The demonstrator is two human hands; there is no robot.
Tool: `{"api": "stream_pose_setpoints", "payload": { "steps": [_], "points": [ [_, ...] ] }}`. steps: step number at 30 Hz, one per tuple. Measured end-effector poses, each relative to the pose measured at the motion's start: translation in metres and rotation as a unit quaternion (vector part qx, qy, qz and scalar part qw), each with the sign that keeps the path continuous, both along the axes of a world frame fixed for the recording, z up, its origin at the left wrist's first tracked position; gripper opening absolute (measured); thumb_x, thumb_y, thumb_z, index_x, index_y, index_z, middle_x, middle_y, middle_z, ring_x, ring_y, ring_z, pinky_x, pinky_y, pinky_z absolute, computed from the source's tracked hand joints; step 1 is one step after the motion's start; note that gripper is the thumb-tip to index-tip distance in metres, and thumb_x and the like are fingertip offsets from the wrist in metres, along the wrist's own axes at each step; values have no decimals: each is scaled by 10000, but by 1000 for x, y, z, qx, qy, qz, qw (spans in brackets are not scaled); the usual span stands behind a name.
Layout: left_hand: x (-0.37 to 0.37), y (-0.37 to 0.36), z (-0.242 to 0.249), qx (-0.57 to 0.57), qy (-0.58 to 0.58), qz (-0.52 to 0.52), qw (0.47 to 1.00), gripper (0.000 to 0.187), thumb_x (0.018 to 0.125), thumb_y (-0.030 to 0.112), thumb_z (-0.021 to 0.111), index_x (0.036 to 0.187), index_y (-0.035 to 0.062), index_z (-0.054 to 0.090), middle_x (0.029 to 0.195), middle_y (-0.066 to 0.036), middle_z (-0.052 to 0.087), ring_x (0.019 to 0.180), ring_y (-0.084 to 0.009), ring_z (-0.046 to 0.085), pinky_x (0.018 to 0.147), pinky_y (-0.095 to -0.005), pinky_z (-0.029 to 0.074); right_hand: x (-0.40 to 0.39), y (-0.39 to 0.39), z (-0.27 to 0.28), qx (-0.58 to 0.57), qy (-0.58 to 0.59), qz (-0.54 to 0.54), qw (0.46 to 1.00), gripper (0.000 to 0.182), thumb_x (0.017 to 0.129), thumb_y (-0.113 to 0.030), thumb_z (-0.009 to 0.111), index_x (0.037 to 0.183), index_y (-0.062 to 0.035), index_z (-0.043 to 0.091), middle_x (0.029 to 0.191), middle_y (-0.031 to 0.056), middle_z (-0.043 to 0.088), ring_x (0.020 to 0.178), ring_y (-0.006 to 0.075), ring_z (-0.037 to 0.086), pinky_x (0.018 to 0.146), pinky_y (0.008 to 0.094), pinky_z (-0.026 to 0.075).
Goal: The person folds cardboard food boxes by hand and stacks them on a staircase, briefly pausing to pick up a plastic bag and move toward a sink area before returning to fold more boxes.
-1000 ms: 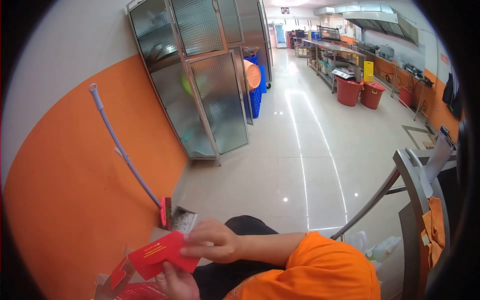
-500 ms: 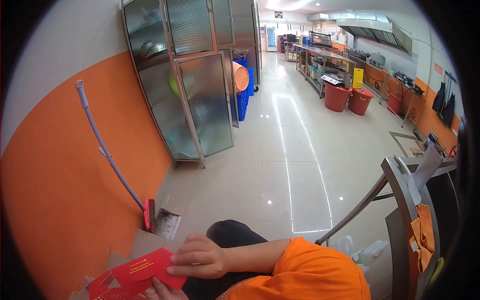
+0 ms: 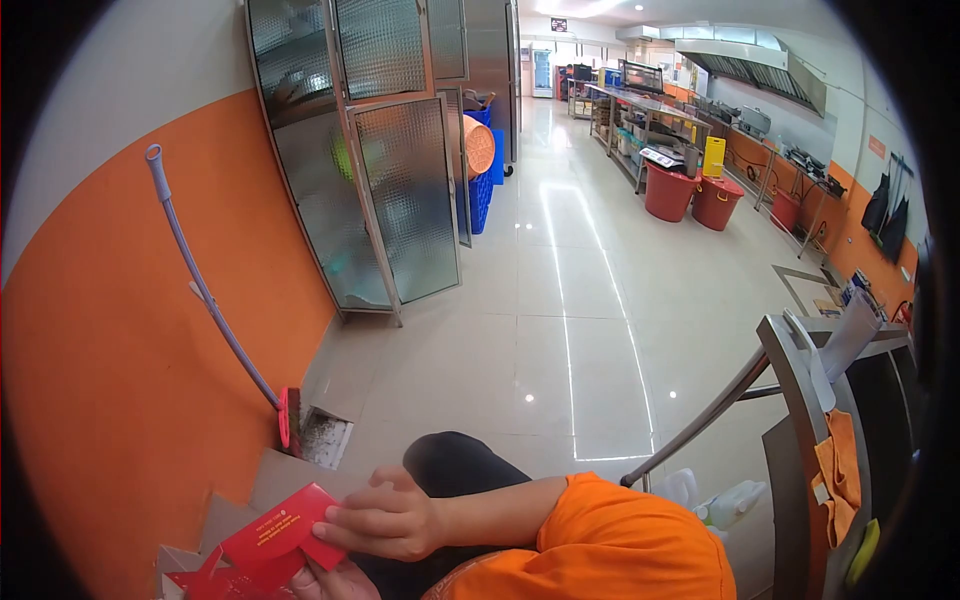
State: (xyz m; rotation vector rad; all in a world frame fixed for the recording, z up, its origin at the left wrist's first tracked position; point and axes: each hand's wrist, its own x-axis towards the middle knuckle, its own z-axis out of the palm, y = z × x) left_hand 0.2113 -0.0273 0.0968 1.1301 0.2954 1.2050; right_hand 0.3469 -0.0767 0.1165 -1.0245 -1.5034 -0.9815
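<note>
Low in the head view, a red folded card box (image 3: 270,535) with yellow print is between my two hands. My right hand (image 3: 385,515) comes in from the right, its fingers pinching the box's right side near a flap. Below it, my left hand (image 3: 335,582) holds the underside of the box, its thumb against the red card; the view's bottom edge cuts it off. The box's lower left part has an open, folded flap.
A broom (image 3: 215,310) leans on the orange wall at left. Beyond stands a glass-door cabinet (image 3: 410,200). Red bins (image 3: 670,190) and a steel table (image 3: 650,100) are farther back. A steel rack (image 3: 790,400) with an orange cloth (image 3: 838,465) is at right.
The view has shifted slightly. Both hands and the red box sit a little farther left in the picture, and the box's left part looks more folded in.
</note>
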Motion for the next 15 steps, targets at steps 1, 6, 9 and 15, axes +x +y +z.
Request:
{"api": "stream_pose_setpoints", "payload": {
  "steps": [1,6,9,15],
  "points": [
    [2,-1,-1,-1,1,0,1000,392,938,224,487,1247,-11,431,1203,-147,511,1099,-262,509,916,-406,438,-1,1,-1,-1,1,0,1000,282,714,-127,614,978,-73,697,956,37,611,774,138,570,666,309,359],
    [4,0,-5,14,-21,6,1000,420,969,207,396,1328,3,314,1292,-179,425,1172,-287,470,982,-401,394,-12,4,6,-37,50,-13,998,347,697,-156,632,1028,-65,676,884,34,594,681,140,537,636,301,342],
    [-3,4,-19,-39,-156,-91,983,484,969,287,371,1351,5,275,1317,-185,389,1201,-300,434,1009,-422,352,-19,7,3,-23,47,11,999,365,701,-162,644,1050,-55,666,858,38,573,648,147,514,622,299,341],
    [-6,8,-24,66,49,-1,997,517,974,321,354,1367,2,253,1337,-184,370,1193,-289,435,991,-408,351,-17,2,-5,-106,102,89,985,409,724,-177,671,1105,-32,635,916,70,535,627,181,494,630,318,375]
  ]
}}
